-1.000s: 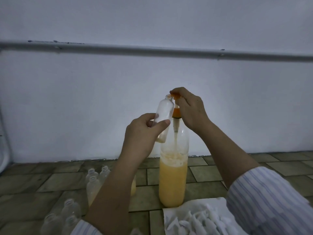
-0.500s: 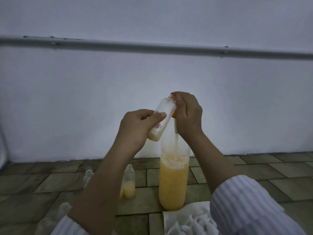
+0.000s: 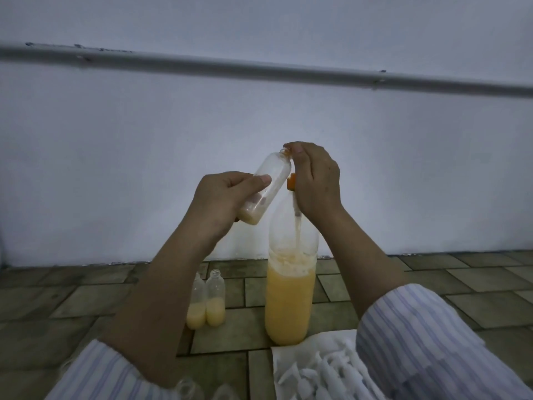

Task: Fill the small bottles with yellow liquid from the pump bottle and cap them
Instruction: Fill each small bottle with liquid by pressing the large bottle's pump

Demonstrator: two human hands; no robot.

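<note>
While the left hand (image 3: 227, 197) grips a tilted small bottle (image 3: 266, 187) with its mouth at the spout, the right hand (image 3: 315, 180) presses the pump bottle (image 3: 291, 295), standing on the floor; filling is underway. Judged next: more strokes with the mouth aligned, then capping.

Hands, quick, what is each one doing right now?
Left hand: holding the small bottle, tilted, mouth up at the pump.
Right hand: fingers curled over the pump head on the big pump bottle.
</note>
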